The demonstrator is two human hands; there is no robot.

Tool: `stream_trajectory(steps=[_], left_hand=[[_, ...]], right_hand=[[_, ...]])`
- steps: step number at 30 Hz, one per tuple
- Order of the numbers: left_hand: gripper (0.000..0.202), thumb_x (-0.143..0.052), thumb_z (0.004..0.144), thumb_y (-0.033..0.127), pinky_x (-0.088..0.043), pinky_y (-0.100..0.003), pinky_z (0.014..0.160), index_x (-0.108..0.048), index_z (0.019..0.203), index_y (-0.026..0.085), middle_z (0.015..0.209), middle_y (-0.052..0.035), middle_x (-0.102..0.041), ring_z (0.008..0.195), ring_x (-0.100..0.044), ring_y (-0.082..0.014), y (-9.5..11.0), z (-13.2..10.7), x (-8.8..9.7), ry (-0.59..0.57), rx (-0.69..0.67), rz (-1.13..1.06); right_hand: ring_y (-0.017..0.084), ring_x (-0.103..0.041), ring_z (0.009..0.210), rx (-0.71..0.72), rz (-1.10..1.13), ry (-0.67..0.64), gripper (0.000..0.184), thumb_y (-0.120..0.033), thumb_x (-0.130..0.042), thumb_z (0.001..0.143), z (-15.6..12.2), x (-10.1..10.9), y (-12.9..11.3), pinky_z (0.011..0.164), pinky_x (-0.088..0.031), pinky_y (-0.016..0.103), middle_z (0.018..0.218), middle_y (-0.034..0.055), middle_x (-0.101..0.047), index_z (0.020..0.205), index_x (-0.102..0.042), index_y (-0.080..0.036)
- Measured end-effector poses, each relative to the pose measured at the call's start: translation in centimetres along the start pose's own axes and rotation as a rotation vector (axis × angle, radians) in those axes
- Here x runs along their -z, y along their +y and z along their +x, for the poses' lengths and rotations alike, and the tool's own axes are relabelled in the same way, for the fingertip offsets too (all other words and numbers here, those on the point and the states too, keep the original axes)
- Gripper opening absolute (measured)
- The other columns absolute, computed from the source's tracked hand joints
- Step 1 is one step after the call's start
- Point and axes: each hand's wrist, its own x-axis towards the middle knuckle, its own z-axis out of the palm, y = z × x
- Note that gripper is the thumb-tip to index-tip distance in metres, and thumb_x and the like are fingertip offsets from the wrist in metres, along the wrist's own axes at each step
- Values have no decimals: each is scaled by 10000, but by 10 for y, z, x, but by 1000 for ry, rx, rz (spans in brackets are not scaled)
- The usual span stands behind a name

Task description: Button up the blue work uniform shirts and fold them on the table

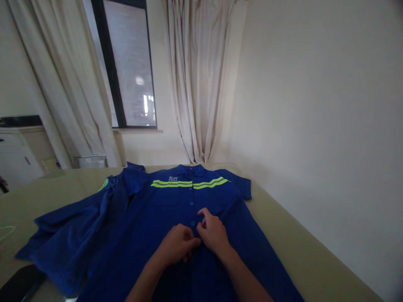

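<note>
A blue short-sleeved work shirt [163, 209] lies spread face up on the bed, its collar away from me. Yellow-green reflective bands cross its chest, and small buttons run down the front placket. Over the lower placket, my left hand [180, 244] is closed, thumb and fingers pinched at the cloth. Close beside it, my right hand [214, 231] bends over the same strip, its index finger raised and curled and the other fingers drawn in at the placket edge. The fingers cover whatever button lies between them.
A second, crumpled blue garment [78, 230] lies to the left, overlapping the shirt's side. A black object [22, 283] sits at the lower left, near a white cable [6, 231]. The wall [330, 147] borders the bed on the right; curtains [201, 84] hang behind.
</note>
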Motion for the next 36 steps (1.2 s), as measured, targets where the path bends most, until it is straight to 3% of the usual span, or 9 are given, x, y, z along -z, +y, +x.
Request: stream_trajectory(steps=[3, 5, 9, 12, 15, 18, 22, 31, 36], left_hand=[[349, -406, 991, 357, -514, -316, 787, -710, 1008, 186, 928, -72, -737, 855, -700, -216, -6, 3, -7, 392, -127, 88], [339, -416, 983, 250, -472, -353, 946, -675, 1194, 191, 1135, -99, -680, 1050, -638, -237, -6, 6, -11, 488, -196, 240], [287, -448, 973, 177, -457, -337, 914, -678, 1133, 237, 1137, -68, -643, 1027, -600, -226, 3, 9, -11, 390, -159, 421], [221, -462, 968, 158, -455, -299, 844, -656, 1030, 243, 1062, -41, -649, 979, -616, -197, 7, 8, -9, 386, -108, 382], [210, -453, 976, 169, -454, -305, 859, -652, 990, 235, 1039, -41, -656, 985, -614, -200, 8, 6, -8, 430, -184, 268], [267, -421, 1023, 289, -459, -315, 877, -682, 1007, 230, 1019, -47, -673, 972, -626, -200, 8, 7, -10, 466, -295, 43], [288, -574, 947, 444, -471, -294, 762, -732, 940, 204, 1075, -66, -693, 867, -645, -189, 7, 11, -11, 464, -291, -188], [261, -564, 859, 346, -391, -274, 616, -742, 772, 176, 708, -10, -695, 666, -607, -174, 8, 14, -7, 339, -208, -221], [239, -549, 802, 272, -429, -271, 661, -769, 816, 181, 778, -19, -758, 738, -671, -194, 11, 10, -5, 342, -140, -244]], right_hand=[[144, -594, 619, -26, 155, 20, 267, -136, -540, 765, 5, -3, 7, 574, -346, 234, 660, -60, -607, 996, -613, -248], [138, -552, 575, -49, 321, 41, 202, -168, -535, 746, 10, -5, 12, 556, -359, 235, 622, -69, -561, 931, -587, -233], [132, -473, 508, -137, 675, 58, 189, -278, -600, 704, 15, -5, 13, 509, -340, 243, 570, -84, -507, 882, -561, -228], [129, -470, 513, -200, 845, 71, 223, -325, -660, 664, 15, -2, 9, 529, -358, 249, 564, -83, -504, 845, -573, -227], [132, -481, 533, -215, 895, 97, 240, -338, -694, 645, 14, -2, 5, 541, -361, 252, 580, -70, -530, 829, -592, -223], [140, -498, 549, -144, 850, 132, 241, -355, -708, 677, 12, -3, 4, 542, -355, 255, 603, -54, -561, 844, -602, -218], [159, -565, 597, -39, 769, 94, 231, -377, -689, 763, 8, -1, 3, 563, -397, 259, 662, -31, -612, 899, -591, -217], [173, -644, 624, 55, 467, 118, 136, -319, -615, 827, -3, 10, -4, 587, -468, 268, 745, -12, -647, 907, -548, -231], [157, -613, 592, 65, 284, 150, 92, -218, -560, 790, -6, 10, -10, 593, -438, 258, 684, -47, -600, 878, -548, -243]])
